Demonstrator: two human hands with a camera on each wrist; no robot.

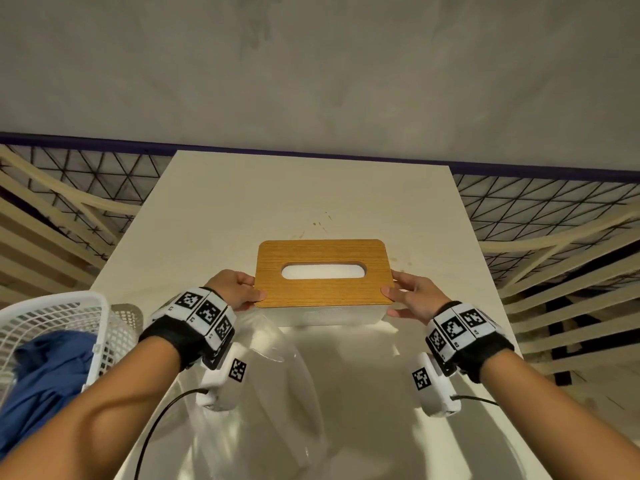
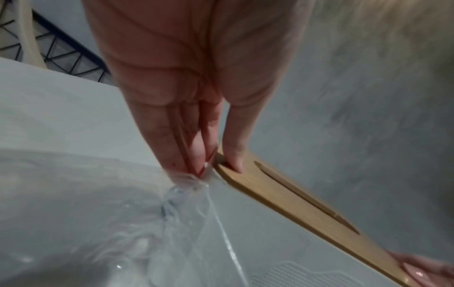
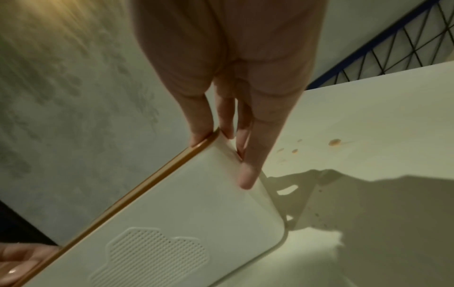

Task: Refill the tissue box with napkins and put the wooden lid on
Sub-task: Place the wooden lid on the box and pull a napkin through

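Observation:
The wooden lid (image 1: 322,292) with its oval slot lies flat on top of the white tissue box (image 1: 325,315), mid-table. White napkins (image 1: 323,271) show through the slot. My left hand (image 1: 254,289) holds the lid's left end, thumb on top, fingers down the box's end wall. My right hand (image 1: 393,292) holds the right end the same way. In the left wrist view my left hand (image 2: 218,165) has its thumb on the lid (image 2: 282,194) above the box (image 2: 270,242). In the right wrist view my right hand (image 3: 216,139) pinches the lid's edge (image 3: 135,194) over the box (image 3: 196,203).
A crumpled clear plastic bag (image 1: 270,375) lies on the cream table (image 1: 311,195) between the box and me, touching my left fingers. A white laundry basket (image 1: 69,327) with blue cloth stands at the left. Slats and black mesh flank the table; small brown stains (image 3: 334,142) lie beyond the box.

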